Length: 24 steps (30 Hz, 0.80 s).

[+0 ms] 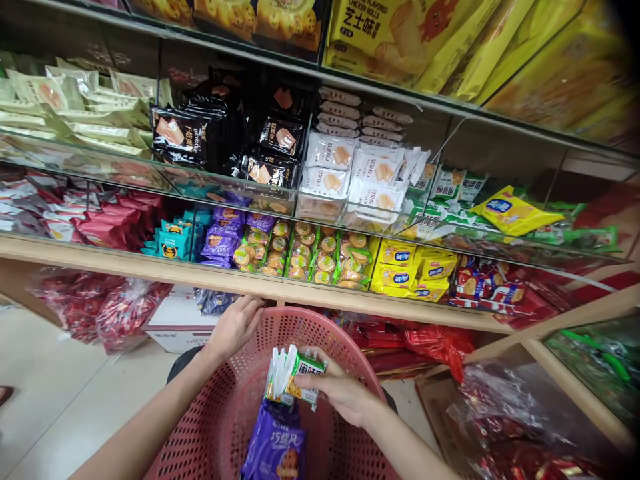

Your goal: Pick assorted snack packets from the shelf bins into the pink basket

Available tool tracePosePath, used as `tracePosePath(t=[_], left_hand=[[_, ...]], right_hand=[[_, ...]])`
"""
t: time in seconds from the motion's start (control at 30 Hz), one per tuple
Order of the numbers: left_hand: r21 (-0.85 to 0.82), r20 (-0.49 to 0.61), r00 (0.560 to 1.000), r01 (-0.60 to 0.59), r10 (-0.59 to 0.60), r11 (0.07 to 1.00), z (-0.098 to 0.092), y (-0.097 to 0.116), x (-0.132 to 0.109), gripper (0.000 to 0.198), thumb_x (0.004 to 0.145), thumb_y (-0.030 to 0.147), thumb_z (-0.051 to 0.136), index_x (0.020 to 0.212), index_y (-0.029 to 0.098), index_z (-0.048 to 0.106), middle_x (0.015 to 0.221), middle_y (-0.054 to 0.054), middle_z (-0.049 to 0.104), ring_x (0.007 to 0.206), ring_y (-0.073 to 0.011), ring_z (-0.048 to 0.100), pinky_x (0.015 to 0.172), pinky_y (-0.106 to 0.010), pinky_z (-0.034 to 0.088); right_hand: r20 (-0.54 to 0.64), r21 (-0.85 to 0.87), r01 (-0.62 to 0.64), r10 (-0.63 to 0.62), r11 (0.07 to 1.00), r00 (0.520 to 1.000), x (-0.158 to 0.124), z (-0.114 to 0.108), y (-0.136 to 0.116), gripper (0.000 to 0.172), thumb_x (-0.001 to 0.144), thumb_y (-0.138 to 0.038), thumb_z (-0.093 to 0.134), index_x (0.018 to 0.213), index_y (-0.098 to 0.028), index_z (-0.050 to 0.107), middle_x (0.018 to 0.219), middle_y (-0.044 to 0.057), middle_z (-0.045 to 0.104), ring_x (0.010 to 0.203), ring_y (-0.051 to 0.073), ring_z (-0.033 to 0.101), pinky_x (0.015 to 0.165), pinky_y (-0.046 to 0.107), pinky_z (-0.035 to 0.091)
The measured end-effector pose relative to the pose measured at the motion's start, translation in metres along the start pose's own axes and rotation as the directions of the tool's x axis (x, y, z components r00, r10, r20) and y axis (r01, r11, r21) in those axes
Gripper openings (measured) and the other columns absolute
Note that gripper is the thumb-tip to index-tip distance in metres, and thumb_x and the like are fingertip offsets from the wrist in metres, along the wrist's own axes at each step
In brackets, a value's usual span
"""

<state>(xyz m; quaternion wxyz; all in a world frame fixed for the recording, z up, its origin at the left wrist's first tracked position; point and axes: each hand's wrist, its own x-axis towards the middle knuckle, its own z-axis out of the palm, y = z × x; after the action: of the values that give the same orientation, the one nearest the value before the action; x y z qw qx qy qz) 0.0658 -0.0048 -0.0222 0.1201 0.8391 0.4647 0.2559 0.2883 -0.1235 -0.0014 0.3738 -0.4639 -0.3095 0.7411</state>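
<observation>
Green packets hung over the pink basket, clamped in a fanned bunch between the thumb and fingers of the right hand. With the thumb across only the front one, an outer packet could have slid free; the basket would probably have caught it. Directly below, purple packets lay in a loose heap, whose slick wrappers might have let anything dropped there slip aside.

The left hand was curled at the basket's far rim, against the wooden shelf; whether it gripped or merely rested, I could not tell. Fingers there risked a pinch, had the basket been pushed forward.

Past the rim, a white box and red bags crowded the floor under the shelf. Biscuits and yellow packets filled the shelf itself, where the glass shelf overhead blocked a reach from above. On that glass, white packets stood in tall stacks; a knock could have toppled them.
</observation>
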Motion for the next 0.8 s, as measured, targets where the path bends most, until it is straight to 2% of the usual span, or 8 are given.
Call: tracePosePath(t=[0.07,0.13,0.17,0.23,0.3,0.43,0.6,0.8], left_hand=[[-0.244,-0.036,0.998,0.045,-0.056,0.969,-0.001,0.011,0.001,0.033,0.091,0.038,0.038,0.095,0.015,0.061,0.098,-0.009,0.063,0.100,-0.0217,0.057,0.094,-0.034,0.042],[-0.551,0.081,0.975,0.218,-0.208,0.806,0.001,0.024,-0.001,0.036,0.089,0.044,0.042,0.096,0.015,0.063,0.096,-0.008,0.066,0.096,-0.0213,0.059,0.092,-0.034,0.044],[-0.665,0.196,0.944,0.328,-0.267,0.671,0.003,0.030,-0.003,0.040,0.088,0.046,0.043,0.099,0.014,0.063,0.099,-0.008,0.067,0.098,-0.0214,0.060,0.093,-0.034,0.044],[-0.740,0.417,0.854,0.518,-0.312,0.429,0.008,0.041,-0.010,0.048,0.086,0.052,0.044,0.109,0.014,0.063,0.115,-0.010,0.064,0.112,-0.0223,0.055,0.101,-0.035,0.039],[-0.697,0.552,0.768,0.639,-0.325,0.326,0.012,0.048,-0.019,0.056,0.084,0.057,0.045,0.116,0.014,0.061,0.131,-0.010,0.055,0.125,-0.0229,0.046,0.109,-0.036,0.029],[-0.651,0.641,0.691,0.720,-0.333,0.240,0.014,0.057,-0.032,0.066,0.079,0.064,0.047,0.123,0.015,0.056,0.141,-0.011,0.045,0.133,-0.0246,0.034,0.113,-0.039,0.018],[-0.641,0.664,0.658,0.745,-0.355,0.185,0.014,0.068,-0.037,0.067,0.080,0.061,0.049,0.129,0.015,0.050,0.148,-0.009,0.033,0.137,-0.0224,0.027,0.114,-0.036,0.015],[-0.648,0.680,0.644,0.752,-0.351,0.124,0.014,0.076,-0.040,0.068,0.076,0.060,0.056,0.127,0.016,0.052,0.145,-0.009,0.038,0.136,-0.0248,0.030,0.113,-0.037,0.018]], right_hand=[[-0.010,-0.021,-0.022,0.022,1.000,1.000,0.002,0.002,0.001,0.059,0.053,-0.027,0.083,0.104,-0.025,0.055,0.087,-0.003,0.069,0.092,0.018,0.064,0.088,0.032,0.043],[-0.034,-0.033,-0.052,0.051,0.998,0.998,0.004,0.005,0.001,0.058,0.051,-0.029,0.083,0.100,-0.024,0.054,0.089,-0.003,0.069,0.091,0.018,0.064,0.088,0.032,0.043],[-0.047,-0.040,-0.062,0.061,0.997,0.997,0.005,0.007,0.001,0.057,0.051,-0.030,0.084,0.099,-0.024,0.053,0.091,-0.003,0.069,0.091,0.018,0.063,0.087,0.032,0.042],[-0.078,-0.061,-0.077,0.072,0.995,0.994,0.005,0.011,0.001,0.057,0.049,-0.032,0.084,0.096,-0.023,0.053,0.093,-0.002,0.069,0.092,0.018,0.063,0.088,0.032,0.041],[-0.104,-0.088,-0.085,0.076,0.992,0.992,0.006,0.015,0.001,0.057,0.047,-0.034,0.084,0.094,-0.023,0.053,0.092,-0.002,0.069,0.093,0.019,0.062,0.089,0.033,0.040],[-0.124,-0.136,-0.085,0.068,0.987,0.990,0.006,0.018,0.007,0.060,0.045,-0.034,0.085,0.095,-0.023,0.054,0.090,-0.003,0.068,0.096,0.020,0.060,0.093,0.033,0.038],[-0.142,-0.194,-0.066,0.038,0.979,0.989,0.009,0.017,0.019,0.082,0.047,-0.036,0.084,0.116,-0.023,0.043,0.103,0.001,0.066,0.102,0.021,0.060,0.095,0.035,0.039],[-0.203,-0.210,-0.077,0.034,0.975,0.979,0.011,0.015,0.026,0.104,0.043,-0.034,0.086,0.132,-0.029,0.032,0.115,0.004,0.061,0.110,0.023,0.056,0.098,0.038,0.038]])
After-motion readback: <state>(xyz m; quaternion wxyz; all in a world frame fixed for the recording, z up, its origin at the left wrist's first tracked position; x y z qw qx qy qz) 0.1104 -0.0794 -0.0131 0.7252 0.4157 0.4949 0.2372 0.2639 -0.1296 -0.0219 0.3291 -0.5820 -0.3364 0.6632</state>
